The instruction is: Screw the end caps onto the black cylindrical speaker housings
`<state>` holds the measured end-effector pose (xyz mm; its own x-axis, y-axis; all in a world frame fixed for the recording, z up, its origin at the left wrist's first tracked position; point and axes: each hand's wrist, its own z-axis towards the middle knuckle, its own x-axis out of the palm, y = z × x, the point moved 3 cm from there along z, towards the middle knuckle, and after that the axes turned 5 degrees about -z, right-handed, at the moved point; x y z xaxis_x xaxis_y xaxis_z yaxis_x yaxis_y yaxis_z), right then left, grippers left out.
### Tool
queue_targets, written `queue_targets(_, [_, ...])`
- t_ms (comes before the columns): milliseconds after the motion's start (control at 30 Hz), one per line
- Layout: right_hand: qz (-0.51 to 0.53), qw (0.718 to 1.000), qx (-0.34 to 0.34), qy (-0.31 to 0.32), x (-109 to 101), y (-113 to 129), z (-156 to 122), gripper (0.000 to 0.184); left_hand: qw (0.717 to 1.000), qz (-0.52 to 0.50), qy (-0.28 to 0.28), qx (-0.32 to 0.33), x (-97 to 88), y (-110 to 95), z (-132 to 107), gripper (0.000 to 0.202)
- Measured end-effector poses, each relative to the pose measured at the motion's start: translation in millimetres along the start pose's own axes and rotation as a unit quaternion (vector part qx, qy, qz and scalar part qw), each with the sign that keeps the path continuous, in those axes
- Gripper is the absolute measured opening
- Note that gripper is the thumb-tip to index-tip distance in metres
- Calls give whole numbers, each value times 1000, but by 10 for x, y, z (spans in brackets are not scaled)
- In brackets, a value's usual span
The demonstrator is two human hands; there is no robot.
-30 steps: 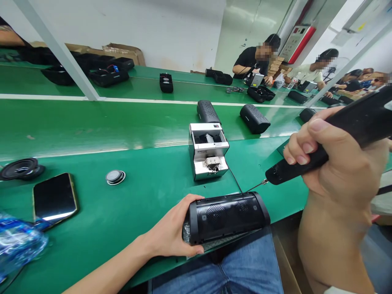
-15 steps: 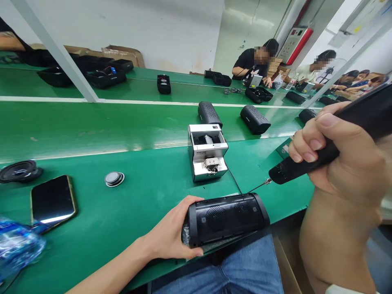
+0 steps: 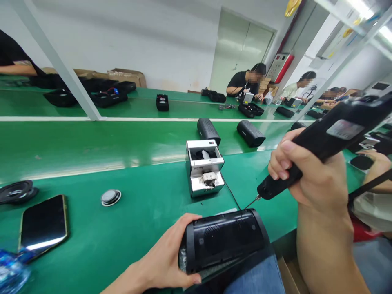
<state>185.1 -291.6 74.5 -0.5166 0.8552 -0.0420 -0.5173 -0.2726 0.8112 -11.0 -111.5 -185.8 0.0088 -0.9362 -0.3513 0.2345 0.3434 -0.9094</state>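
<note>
My left hand [image 3: 167, 255] grips the left end of a black speaker housing [image 3: 226, 237], thumb along its near side and fingers over the far side. The housing lies at the table's front edge with its perforated face up. In my right hand [image 3: 309, 171] is a black electric screwdriver [image 3: 324, 139], its fingers wrapped round the body. The screwdriver's thin bit points down and left toward the far right edge of the housing; whether its tip touches is hard to tell. Just beyond stands a silver screw feeder [image 3: 205, 169].
On the green table [image 3: 147, 196] lie a phone [image 3: 44, 224], a small round silver part [image 3: 110, 197], a loose black speaker ring [image 3: 18, 191] and blue plastic wrap [image 3: 12, 271]. Black speakers [image 3: 251, 133] stand behind the feeder. Co-workers [image 3: 248, 81] sit beyond; another person's arm [image 3: 378, 167] is at right.
My view has tilted up and shifted right. The screwdriver has come left and closer to the housing, with more of its body and label showing. My left hand keeps its hold.
</note>
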Motion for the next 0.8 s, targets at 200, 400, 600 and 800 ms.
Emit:
queue_targets(200, [3,1000,-7,7,-96,39,-47,20,1000,-20,5,-17,30,69,8,111])
queue_targets(400, [56,957,-164,-231,-65,251,108,18,999,-41,-3,-6,-12,-33,59,104])
queue_targets(600, [92,936,-256,-226,374,-198,320,14,999,-50,-7,3,-27,-17,63,106])
queue_targets(800, [103,946,-231,-204,331,-87,252,15,999,-27,-11,21,-12,29,58,111])
